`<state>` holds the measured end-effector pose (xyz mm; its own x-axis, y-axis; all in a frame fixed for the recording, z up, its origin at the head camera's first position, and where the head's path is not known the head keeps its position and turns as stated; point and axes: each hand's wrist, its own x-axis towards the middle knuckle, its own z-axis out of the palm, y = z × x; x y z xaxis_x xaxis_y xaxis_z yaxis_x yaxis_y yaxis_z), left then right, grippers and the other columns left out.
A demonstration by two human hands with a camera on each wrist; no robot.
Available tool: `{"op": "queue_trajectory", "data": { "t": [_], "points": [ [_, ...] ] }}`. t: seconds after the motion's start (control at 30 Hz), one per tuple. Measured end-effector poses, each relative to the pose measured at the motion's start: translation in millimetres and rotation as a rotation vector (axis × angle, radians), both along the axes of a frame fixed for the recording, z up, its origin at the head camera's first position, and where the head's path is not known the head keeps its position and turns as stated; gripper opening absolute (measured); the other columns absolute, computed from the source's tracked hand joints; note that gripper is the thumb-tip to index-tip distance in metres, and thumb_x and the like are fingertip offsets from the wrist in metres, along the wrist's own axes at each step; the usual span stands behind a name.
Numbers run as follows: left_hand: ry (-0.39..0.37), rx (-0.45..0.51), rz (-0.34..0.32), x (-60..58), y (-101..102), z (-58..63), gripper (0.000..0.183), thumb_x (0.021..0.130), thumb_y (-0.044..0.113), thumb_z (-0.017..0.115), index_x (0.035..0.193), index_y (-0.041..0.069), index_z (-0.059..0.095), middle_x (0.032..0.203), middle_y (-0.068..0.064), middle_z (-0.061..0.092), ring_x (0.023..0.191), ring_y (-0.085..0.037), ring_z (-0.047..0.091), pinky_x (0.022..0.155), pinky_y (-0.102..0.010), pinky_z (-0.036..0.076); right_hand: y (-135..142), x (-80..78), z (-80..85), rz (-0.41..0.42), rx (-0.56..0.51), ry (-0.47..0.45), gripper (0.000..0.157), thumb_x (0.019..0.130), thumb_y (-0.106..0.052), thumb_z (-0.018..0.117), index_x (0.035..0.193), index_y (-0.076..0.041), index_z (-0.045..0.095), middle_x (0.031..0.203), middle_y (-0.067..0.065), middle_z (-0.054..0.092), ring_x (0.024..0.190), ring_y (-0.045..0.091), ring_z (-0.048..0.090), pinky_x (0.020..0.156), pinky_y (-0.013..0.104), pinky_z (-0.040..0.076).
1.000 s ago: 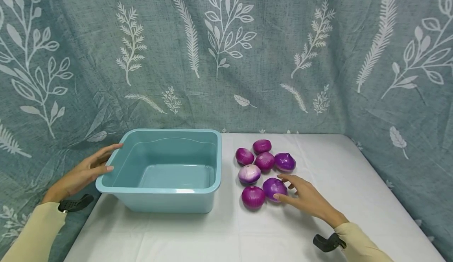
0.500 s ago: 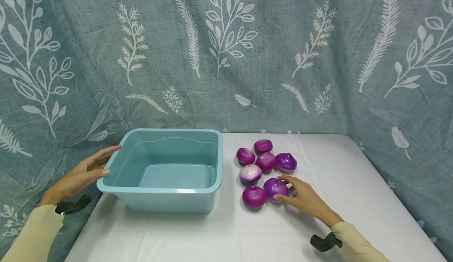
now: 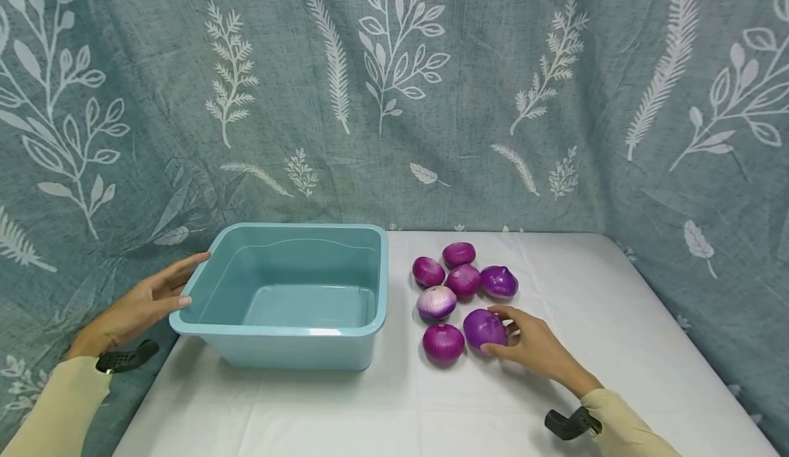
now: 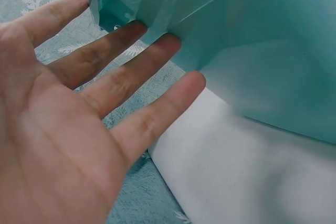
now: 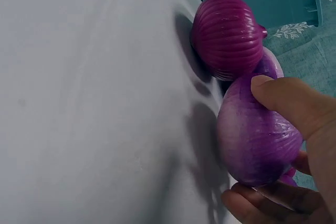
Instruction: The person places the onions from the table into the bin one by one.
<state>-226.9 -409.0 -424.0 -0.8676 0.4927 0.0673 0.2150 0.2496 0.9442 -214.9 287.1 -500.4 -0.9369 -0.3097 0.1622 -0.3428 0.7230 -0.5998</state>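
Note:
My right hand (image 3: pixel 531 340) holds a purple onion (image 3: pixel 484 330) between thumb and fingers, at the front right of a group of onions. In the right wrist view the thumb lies on top of this onion (image 5: pixel 257 135) and the fingers curl under its other side. A darker magenta onion (image 3: pixel 443 343) sits just to its left. At the left, my left hand (image 3: pixel 138 303) touches the side of a blue-green plastic basin (image 3: pixel 280 351) with its fingers spread. The left wrist view shows straight fingertips against the basin's outer wall (image 4: pixel 252 72).
Several more onions lie behind the held one, among them a pale white-and-purple onion (image 3: pixel 436 303) and a pointed purple onion (image 3: pixel 500 282). A white cloth (image 3: pixel 333 412) covers the table. Patterned blue-grey fabric (image 3: pixel 456 101) hangs behind and at both sides.
My right hand has closed its grip on the purple onion and drawn it slightly right, away from the magenta one. The left hand has eased slightly outward along the basin's side.

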Motion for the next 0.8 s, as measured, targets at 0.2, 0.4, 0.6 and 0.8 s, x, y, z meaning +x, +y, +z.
{"op": "queue_trajectory", "data": {
  "t": [0.2, 0.4, 0.6, 0.8],
  "points": [
    [0.011, -0.022, 0.033, -1.5, 0.6, -2.9, 0.072, 0.108, -0.001, 0.046, 0.168, 0.024, 0.014, 0.171, -0.006, 0.016, 0.138, 0.002, 0.043, 0.099, -0.023, 0.05, 2.5, -2.8, 11.6, -0.011, -0.027, 0.013, 0.082, 0.081, -0.046, 0.088, 0.143, -0.003, 0.057, 0.118, 0.014, 0.069, 0.099, 0.026, 0.069, 0.08, 0.041, 0.061],
    [0.02, -0.056, 0.063, -1.7, 1.3, -4.5, 0.071, 0.109, 0.001, 0.047, 0.167, 0.026, 0.016, 0.17, -0.006, 0.017, 0.137, 0.004, 0.042, 0.098, -0.024, 0.051, 2.2, -4.2, 26.6, -0.028, -0.027, 0.022, 0.08, 0.083, -0.046, 0.087, 0.143, -0.004, 0.056, 0.118, 0.015, 0.069, 0.1, 0.028, 0.069, 0.082, 0.045, 0.061],
    [0.039, -0.063, 0.071, -1.5, 1.8, -5.0, 0.071, 0.108, 0.0, 0.048, 0.167, 0.024, 0.016, 0.17, -0.006, 0.016, 0.138, 0.006, 0.039, 0.098, -0.022, 0.049, -2.1, -5.5, 36.9, -0.035, -0.032, 0.028, 0.08, 0.083, -0.049, 0.085, 0.145, -0.007, 0.056, 0.12, 0.014, 0.068, 0.102, 0.028, 0.069, 0.084, 0.045, 0.061],
    [0.045, -0.077, 0.083, -0.4, 5.8, -4.0, 0.07, 0.108, 0.002, 0.049, 0.167, 0.026, 0.019, 0.169, -0.007, 0.019, 0.137, 0.005, 0.041, 0.098, -0.022, 0.05, -10.7, -9.1, 46.0, -0.019, -0.051, 0.042, 0.081, 0.082, -0.051, 0.086, 0.145, -0.009, 0.055, 0.12, 0.013, 0.068, 0.101, 0.028, 0.07, 0.085, 0.049, 0.06]
  ]
}}
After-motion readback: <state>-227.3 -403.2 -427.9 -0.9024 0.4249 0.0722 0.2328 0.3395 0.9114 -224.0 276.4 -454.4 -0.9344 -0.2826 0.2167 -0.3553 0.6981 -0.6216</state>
